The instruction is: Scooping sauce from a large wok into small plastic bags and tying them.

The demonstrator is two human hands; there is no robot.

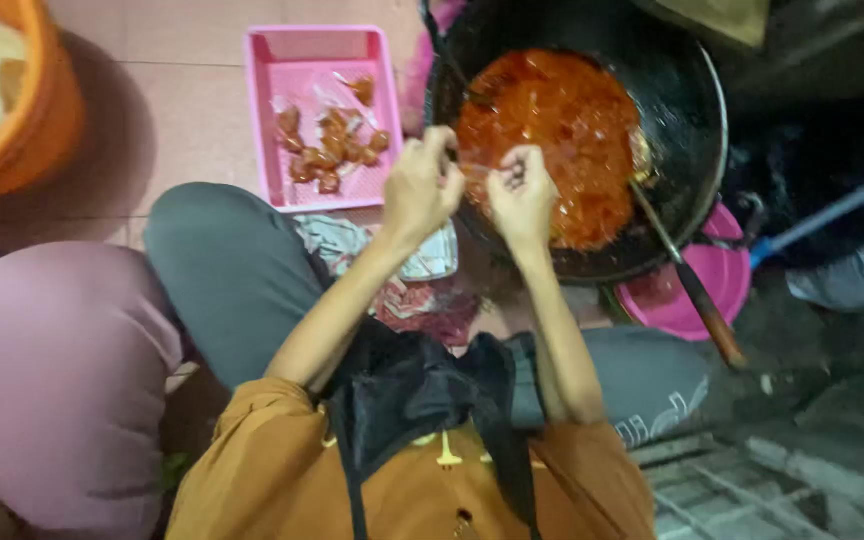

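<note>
An orange tub at the far left holds something pale, perhaps dough or batter.

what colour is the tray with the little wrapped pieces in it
Pink: the rectangular tray is pink, seen in the head view, left of the black wok.

place: home floor kitchen | signs: tiled floor, black wok of red sauce, pink tray
</note>
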